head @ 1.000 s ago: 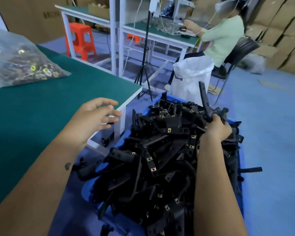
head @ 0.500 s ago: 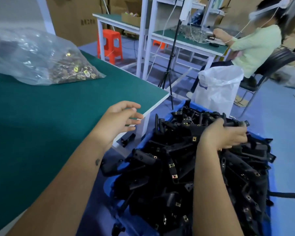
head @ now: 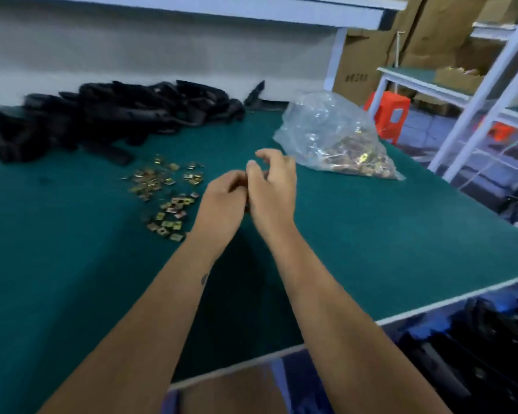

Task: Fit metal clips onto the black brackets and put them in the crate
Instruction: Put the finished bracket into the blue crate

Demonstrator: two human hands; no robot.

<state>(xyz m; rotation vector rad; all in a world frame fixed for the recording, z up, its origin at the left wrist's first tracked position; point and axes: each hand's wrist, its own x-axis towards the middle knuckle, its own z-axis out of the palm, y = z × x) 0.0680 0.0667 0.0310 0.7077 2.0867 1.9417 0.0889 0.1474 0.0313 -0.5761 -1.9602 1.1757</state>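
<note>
Green-topped workbench [head: 356,234] with a white edge, backed by a pale wall under a white shelf; cardboard boxes [head: 362,64], an orange stool [head: 386,115] and a white-framed second bench [head: 425,82] beyond its right end. Whole view softened by motion blur.

Far left of the bench top: heap of black brackets [head: 108,115], lying along the wall side. Nearer the middle: loose metal clips [head: 165,192], brass-coloured, scattered flat on the green surface just left of the hands. Right of the hands: clear plastic bag [head: 332,135] holding more clips, resting on the bench near its far right corner. Lower right, below the bench edge: blue crate [head: 425,327], only partly visible, with dark brackets [head: 491,348] piled inside.

Left hand [head: 222,201] and right hand [head: 272,189] raised together over the middle of the bench, touching or nearly so, well clear of the bracket heap. Left fingers curled inward toward the right hand; right thumb and index finger bent and spread above, remaining fingers curled. A small dark patch between the two hands; too blurred to identify, so grip on any part cannot be told for either hand. Small dark mark on the left forearm [head: 204,278].
</note>
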